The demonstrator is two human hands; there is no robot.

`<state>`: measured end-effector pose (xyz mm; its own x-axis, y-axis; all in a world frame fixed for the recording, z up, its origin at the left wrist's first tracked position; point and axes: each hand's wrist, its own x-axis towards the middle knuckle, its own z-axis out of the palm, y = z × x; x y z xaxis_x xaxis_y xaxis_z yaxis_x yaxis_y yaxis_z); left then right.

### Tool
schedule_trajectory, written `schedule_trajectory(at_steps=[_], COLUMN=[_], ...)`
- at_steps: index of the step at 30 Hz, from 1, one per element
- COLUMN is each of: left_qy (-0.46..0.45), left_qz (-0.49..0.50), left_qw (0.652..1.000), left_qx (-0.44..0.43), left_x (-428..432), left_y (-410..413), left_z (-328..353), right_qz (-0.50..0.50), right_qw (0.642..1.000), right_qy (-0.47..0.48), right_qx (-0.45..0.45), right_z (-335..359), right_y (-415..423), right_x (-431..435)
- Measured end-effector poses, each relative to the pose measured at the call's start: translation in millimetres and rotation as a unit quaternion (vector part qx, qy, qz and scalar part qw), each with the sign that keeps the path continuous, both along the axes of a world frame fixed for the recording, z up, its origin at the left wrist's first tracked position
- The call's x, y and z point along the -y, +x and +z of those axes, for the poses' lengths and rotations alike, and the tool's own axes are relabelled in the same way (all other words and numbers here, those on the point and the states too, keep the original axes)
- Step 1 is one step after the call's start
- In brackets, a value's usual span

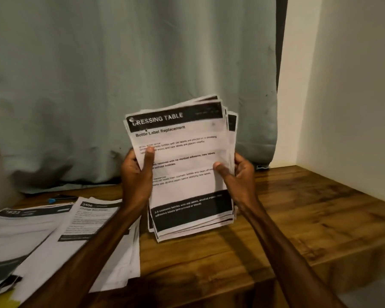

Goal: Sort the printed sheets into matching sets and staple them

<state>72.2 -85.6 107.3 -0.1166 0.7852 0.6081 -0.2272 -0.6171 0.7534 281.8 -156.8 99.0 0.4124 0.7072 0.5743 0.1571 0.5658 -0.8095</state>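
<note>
I hold a thick stack of printed sheets (187, 152) upright above the wooden table (298, 218), its lower edge near the tabletop. The top sheet reads "DRESSING TABLE, Bottle Label Replacement". My left hand (137, 176) grips the stack's left edge with the thumb across the front. On the right edge, my right hand (238, 174) grips it the same way, thumb on the page. More printed sheets (93, 236) lie spread over the left of the table, one headed "3406", another (16, 232) headed "1823". No stapler is in view.
A grey-green curtain (131, 74) hangs behind the table down to its back edge. A white wall (342, 85) closes the right side. A small blue object (51, 200) lies at the back left. The table's front edge (209, 287) drops off below.
</note>
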Motion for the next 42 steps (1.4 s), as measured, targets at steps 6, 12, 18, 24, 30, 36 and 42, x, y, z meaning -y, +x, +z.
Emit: schedule_trajectory(at_steps=[6,12,18,24,30,36,42], left_qy=[-0.057,-0.054,-0.016,-0.080,-0.112,-0.104,-0.091], left_qz=[-0.046,-0.017,0.057,0.085,0.029,-0.019,-0.018], left_qw=[0.997,0.998,0.998,0.993,0.993,0.994,0.996], left_qx=[-0.018,-0.030,-0.009,-0.009,-0.011,-0.013,-0.019], left_x=[-1.1,-2.8,-5.4,-12.3,-14.0,-10.0,-8.3], left_y=[11.9,17.9,20.9,24.1,20.2,17.4,15.7], left_z=[-31.9,-9.9,31.6,59.6,58.6,58.1,62.0], right_qz=[-0.019,-0.032,-0.050,-0.057,-0.068,-0.056,-0.083], right_qw=[0.999,0.999,0.998,0.994,0.991,0.972,0.953], right_qy=[-0.041,-0.010,0.037,0.072,0.095,0.138,0.166], right_qx=[-0.010,-0.006,0.022,0.054,0.062,0.180,0.240], right_z=[-41.6,-18.1,18.7,29.5,26.4,36.9,41.5], right_y=[10.0,11.3,6.6,3.0,10.7,15.1,19.8], right_x=[-10.4,-19.2,-24.1,-23.8,-25.1,-21.9,-22.9])
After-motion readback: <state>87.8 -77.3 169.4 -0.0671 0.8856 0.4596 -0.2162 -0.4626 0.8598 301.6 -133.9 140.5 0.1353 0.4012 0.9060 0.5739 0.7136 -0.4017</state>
